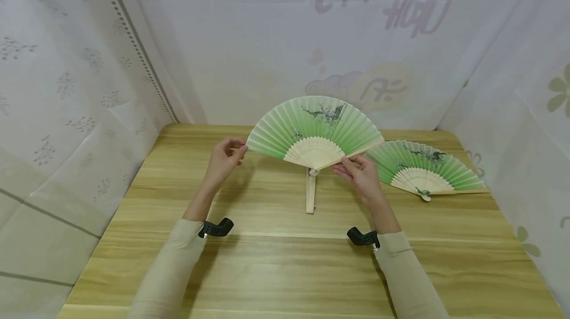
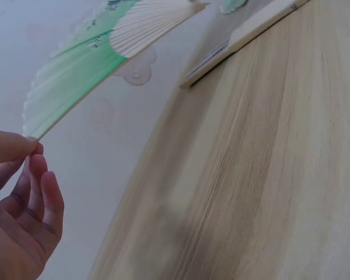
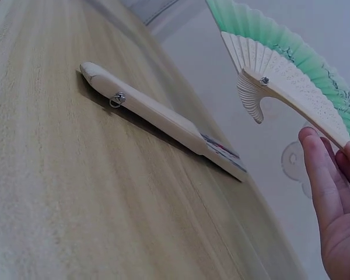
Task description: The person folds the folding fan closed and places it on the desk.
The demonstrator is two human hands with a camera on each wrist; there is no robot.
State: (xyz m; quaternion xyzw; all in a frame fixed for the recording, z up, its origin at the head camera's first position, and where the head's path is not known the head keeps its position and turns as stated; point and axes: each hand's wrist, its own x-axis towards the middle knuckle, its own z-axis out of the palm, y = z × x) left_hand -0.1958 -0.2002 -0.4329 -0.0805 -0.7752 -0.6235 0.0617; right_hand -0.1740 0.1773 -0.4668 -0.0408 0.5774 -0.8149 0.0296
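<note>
Spread wide above the table, a green folding fan (image 1: pixel 313 121) with pale ribs and a dark branch print is held between both hands. My left hand (image 1: pixel 225 160) pinches its left outer corner between thumb and forefinger, as the left wrist view also shows. On the other side my right hand (image 1: pixel 362 175) grips the right outer rib with the thumb on top. Below the raised fan lies a folded fan (image 3: pixel 146 111) on the table, with a metal pivot ring near its end. A second open green fan (image 1: pixel 425 168) rests on the table to the right of my right hand.
The wooden table (image 1: pixel 276 269) spreads beneath both arms. Patterned white cloth (image 1: pixel 267 37) hangs behind it and on both sides. A dark wrist mount (image 1: pixel 218 227) sits on the left forearm, and another mount (image 1: pixel 362 236) on the right.
</note>
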